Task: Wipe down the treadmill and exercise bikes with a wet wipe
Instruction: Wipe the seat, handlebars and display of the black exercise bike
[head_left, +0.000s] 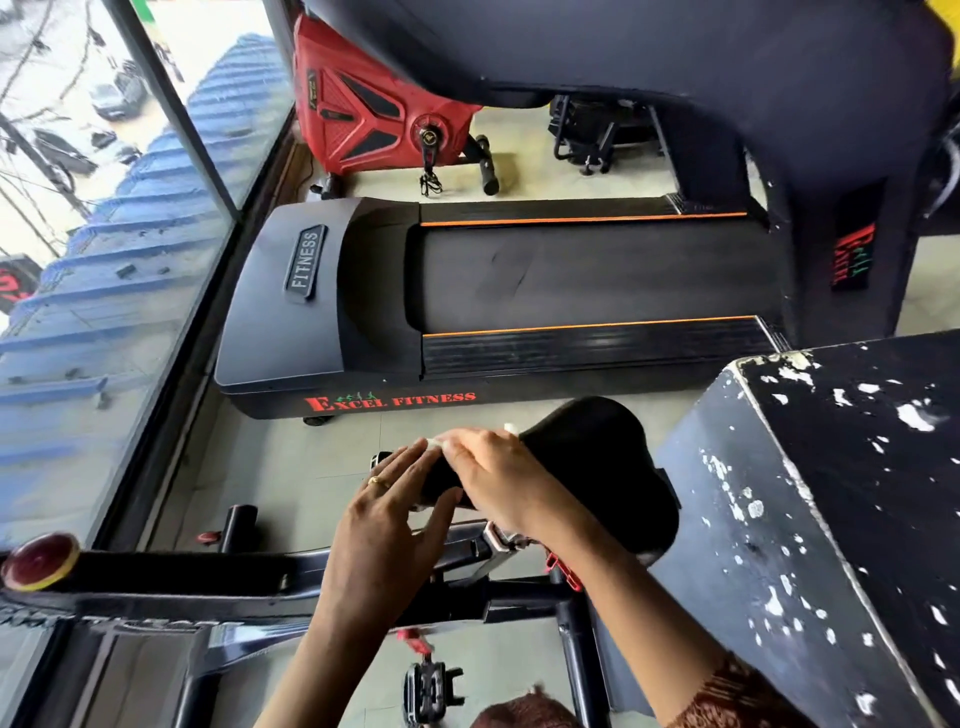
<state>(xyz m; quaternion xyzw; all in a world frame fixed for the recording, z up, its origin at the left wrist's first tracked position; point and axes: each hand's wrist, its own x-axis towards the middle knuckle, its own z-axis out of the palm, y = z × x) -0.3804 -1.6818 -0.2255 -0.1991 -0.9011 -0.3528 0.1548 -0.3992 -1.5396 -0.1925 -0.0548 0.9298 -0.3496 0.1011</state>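
Observation:
A black bike saddle (587, 467) sits low in the middle of the view, on a black exercise bike frame (156, 577). My right hand (498, 478) lies over the saddle's narrow nose and presses a white wet wipe (511, 428) against it; only small bits of the wipe show past the fingers. My left hand (395, 519), wearing a ring, rests with straight fingers on the left side of the nose. Beyond the saddle lies a black treadmill (519, 291) with orange stripes and red "Excel Fitness" lettering. A red exercise bike (363, 109) stands behind it.
A glass wall (104, 260) runs along the left. A black box with chipped paint (831, 493) stands close on the right. The treadmill's dark console and upright (727, 78) arch over the top. A bike pedal (428, 686) is below, over tiled floor (291, 467).

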